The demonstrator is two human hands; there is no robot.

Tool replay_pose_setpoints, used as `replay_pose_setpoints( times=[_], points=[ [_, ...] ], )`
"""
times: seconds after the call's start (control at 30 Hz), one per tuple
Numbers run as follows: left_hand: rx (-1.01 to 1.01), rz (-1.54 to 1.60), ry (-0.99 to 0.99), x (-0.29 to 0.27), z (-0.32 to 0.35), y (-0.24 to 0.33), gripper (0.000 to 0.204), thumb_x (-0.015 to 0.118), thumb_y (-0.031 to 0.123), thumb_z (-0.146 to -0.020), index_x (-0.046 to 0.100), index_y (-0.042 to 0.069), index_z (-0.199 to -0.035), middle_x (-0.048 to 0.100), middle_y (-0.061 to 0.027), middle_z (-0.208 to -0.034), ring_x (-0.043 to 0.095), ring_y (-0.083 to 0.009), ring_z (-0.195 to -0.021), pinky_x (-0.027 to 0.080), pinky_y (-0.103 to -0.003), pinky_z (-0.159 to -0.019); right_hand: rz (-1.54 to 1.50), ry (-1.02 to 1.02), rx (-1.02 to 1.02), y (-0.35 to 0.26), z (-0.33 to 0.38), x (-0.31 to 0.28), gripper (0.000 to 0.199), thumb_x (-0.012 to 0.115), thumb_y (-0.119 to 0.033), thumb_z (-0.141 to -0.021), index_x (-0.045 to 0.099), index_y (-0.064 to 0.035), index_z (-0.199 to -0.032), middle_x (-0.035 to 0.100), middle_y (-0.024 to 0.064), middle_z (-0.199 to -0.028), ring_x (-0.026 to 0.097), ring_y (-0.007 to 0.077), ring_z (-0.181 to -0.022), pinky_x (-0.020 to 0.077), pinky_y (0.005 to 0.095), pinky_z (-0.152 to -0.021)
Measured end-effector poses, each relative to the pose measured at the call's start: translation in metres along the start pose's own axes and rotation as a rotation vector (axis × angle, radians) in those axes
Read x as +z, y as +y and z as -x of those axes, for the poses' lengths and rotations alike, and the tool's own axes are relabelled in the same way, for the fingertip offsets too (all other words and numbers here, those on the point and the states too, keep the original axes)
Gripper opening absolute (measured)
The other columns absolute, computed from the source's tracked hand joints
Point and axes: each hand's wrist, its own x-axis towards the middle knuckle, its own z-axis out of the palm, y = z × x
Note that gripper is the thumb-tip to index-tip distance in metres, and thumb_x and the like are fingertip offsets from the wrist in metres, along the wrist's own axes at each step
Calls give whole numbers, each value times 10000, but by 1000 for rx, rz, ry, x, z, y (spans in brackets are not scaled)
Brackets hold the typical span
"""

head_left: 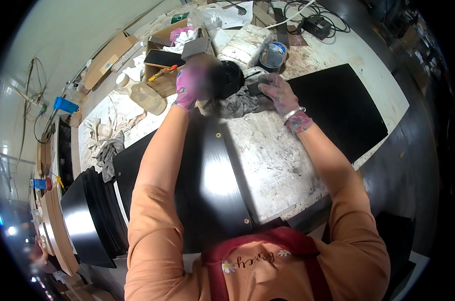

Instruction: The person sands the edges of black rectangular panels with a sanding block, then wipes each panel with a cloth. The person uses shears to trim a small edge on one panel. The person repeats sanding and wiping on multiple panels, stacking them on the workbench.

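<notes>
My left hand (187,85), in a pink glove with a patterned cuff, reaches to the back of the table. A blurred patch hides its fingers, beside a black rounded container (230,78); whether it grips anything cannot be made out. Stained and greyish, the glove on my right hand (280,94) closes round a small dark block (256,89). Below the block lies a crumpled grey rag (237,104). One glossy black panel (187,170) with small brass-coloured fittings lies under my left arm. Another black panel (340,103) rests beyond my right wrist.
A cardboard box (162,88) with an orange knife (163,72) stands behind my left hand, next to a plastic bottle (146,98). A clear tub (273,55) is at the back. Several stacked black panels (89,220) lie at left. Cables (317,25) coil at the far right.
</notes>
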Motion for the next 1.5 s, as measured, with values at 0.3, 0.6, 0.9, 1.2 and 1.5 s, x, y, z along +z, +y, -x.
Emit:
replay_pose_setpoints(
  times=[0.3,0.6,0.9,1.2,1.5],
  points=[
    [-316,1098,162,34,26,-67,344,419,187,-1000,542,4,-1264,613,-110,-1213,617,-234,-1057,518,-362,-869,1045,92,-431,-1,-76,61,387,692,-247,-819,599,-81,-1155,666,229,-1013,630,382,-1013,490,433,-884],
    [-222,723,150,9,20,-30,340,392,182,-1010,537,19,-1271,608,-110,-1207,613,-219,-1041,514,-349,-859,1286,90,-507,6,-85,79,377,680,-303,-831,572,-94,-1126,643,194,-1027,630,374,-978,501,460,-852],
    [-565,562,169,1,21,7,238,622,161,-894,649,47,-1101,669,-73,-988,630,-205,-847,510,-315,-751,1035,104,-317,2,-92,54,387,672,-255,-831,581,-50,-1146,650,229,-1093,621,373,-1037,479,410,-895],
    [-850,666,195,-29,13,50,224,650,204,-923,670,-19,-908,656,-11,-777,548,-90,-678,441,-267,-618,1116,158,-282,9,-99,52,362,666,-207,-853,589,-40,-1165,674,196,-1039,656,322,-977,491,373,-881],
    [-932,877,271,-21,15,45,214,647,201,-934,686,-8,-961,647,-4,-788,538,-74,-652,440,-243,-582,-176,54,263,11,-92,14,90,637,-86,-884,626,-62,-970,640,76,-923,660,286,-779,567,426,-691]
  ],
)
